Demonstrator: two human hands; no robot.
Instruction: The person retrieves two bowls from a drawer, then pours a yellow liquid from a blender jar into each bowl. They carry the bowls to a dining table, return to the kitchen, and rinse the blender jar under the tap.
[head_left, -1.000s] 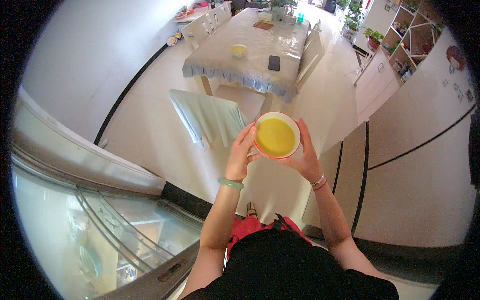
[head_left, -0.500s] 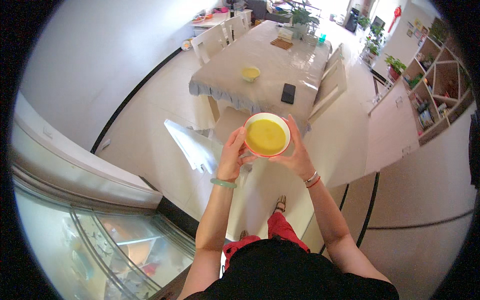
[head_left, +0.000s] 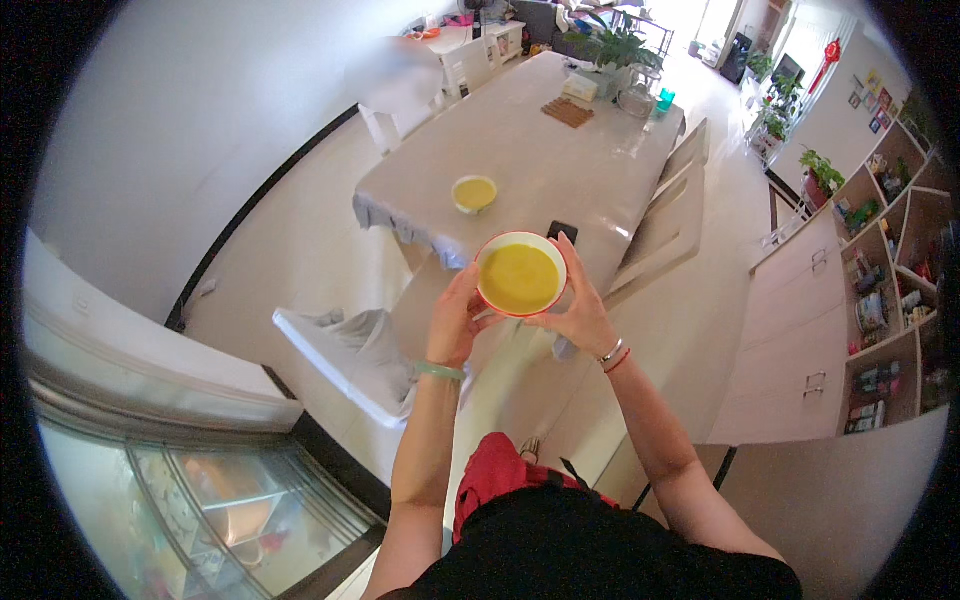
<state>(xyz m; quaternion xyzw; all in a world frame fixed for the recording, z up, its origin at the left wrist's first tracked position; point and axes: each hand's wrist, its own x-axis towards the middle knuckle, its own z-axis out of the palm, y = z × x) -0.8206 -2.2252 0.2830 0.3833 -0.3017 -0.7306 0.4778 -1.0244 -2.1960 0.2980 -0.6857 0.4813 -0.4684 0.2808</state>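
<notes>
A white bowl with a red rim (head_left: 520, 275), filled with yellow liquid like soup or porridge, is held level in front of me. My left hand (head_left: 458, 318) grips its left side, thumb near the rim and fingers curling beneath. From the right, my right hand (head_left: 583, 308) clasps it the same way. The bowl is in the air, short of the dining table (head_left: 520, 140) with its pale cloth. On that table rests a second bowl of yellow liquid (head_left: 474, 194). A black phone (head_left: 562, 231) lies behind the held bowl, partly covered by it.
A white chair draped with cloth (head_left: 350, 360) stands at the near left, and other chairs (head_left: 665, 225) line the table's right side. Farther back on the table are a brown mat (head_left: 567, 112) and a plant (head_left: 612, 45). A shelf cabinet (head_left: 800, 320) runs along the right.
I have stepped forward with the bowl, and the table, chair and second bowl appear nearer. Both hands keep their hold. The phone is now partly hidden.
</notes>
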